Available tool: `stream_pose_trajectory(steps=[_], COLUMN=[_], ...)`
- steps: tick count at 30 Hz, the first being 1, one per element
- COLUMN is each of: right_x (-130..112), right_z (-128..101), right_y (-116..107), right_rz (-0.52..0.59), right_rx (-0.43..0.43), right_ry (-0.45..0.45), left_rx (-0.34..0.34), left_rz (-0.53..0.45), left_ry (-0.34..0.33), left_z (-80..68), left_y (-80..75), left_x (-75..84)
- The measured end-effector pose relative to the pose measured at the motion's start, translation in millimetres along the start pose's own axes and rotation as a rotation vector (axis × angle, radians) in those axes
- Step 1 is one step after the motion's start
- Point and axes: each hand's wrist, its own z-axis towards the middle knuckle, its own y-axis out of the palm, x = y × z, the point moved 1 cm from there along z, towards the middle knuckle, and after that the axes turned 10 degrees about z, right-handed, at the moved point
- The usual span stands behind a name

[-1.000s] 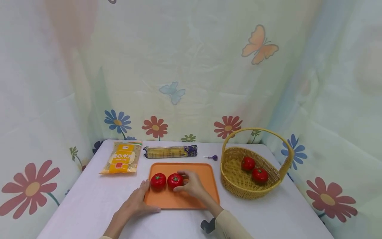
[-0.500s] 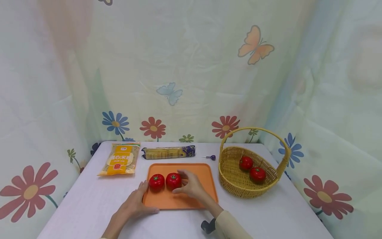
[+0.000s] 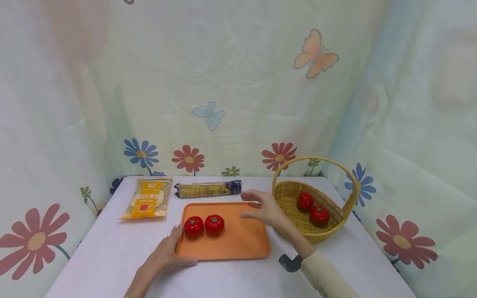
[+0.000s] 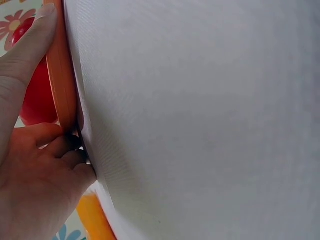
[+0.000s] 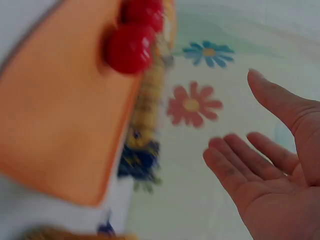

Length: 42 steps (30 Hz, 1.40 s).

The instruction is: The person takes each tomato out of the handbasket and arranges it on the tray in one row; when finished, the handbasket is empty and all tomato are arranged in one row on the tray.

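Tomatoes (image 3: 203, 225), two touching, are seated at the tray's (image 3: 238, 244) left edge, which is pinned by the left hand (image 3: 167, 256) against sliding; right hand (image 3: 266, 209) is held empty, fingers spread, beside the basket (image 3: 298, 231).

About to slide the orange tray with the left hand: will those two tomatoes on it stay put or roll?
Likely to roll. The two tomatoes are round and glossy, sitting loose on the smooth orange tray. Its raised rim should probably stop them leaving. The left hand touches only the near left corner, so a push may swing the tray; the right hand hovers free to steady it.
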Motion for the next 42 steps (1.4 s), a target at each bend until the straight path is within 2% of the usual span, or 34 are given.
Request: stream_pose_trajectory(steps=[3, 5, 10, 16, 21, 24, 30, 38, 42], right_x=[-6, -1, 38, 86, 106, 114, 126, 135, 132], right_z=[1, 3, 8, 6, 1, 0, -3, -1, 4], right_y=[-36, -62, -117, -155, -171, -176, -181, -182, -180], right_rz=[-0.066, -0.110, -0.172, -0.283, -0.423, -0.461, -0.407, -0.361, -0.428], right_rx=[0.011, 0.024, 0.102, 0.190, 0.165, 0.152, 0.176, 0.244, 0.187], right_ry=[0.008, 0.009, 0.040, 0.125, 0.142, 0.161, 0.286, 0.388, 0.388], left_rx=[0.003, 0.004, 0.007, 0.003, -0.003, -0.004, -0.004, 0.002, 0.008], left_rz=[0.000, 0.000, -0.004, -0.011, -0.005, 0.002, 0.004, 0.007, 0.008], left_ry=[-0.007, -0.009, 0.004, 0.006, 0.005, 0.004, -0.005, 0.005, 0.010], left_z=[-0.5, -1.0, -1.1, 0.3, 1.6, 1.8, 2.5, 1.5, 1.9], left_y=[-0.8, -1.0, 0.0, 3.0, 4.0, 3.1, 1.8, 1.5, 1.3], left_x=[-1.2, -1.5, -1.5, 0.2, 2.8, 3.2, 2.7, 1.1, -0.3])
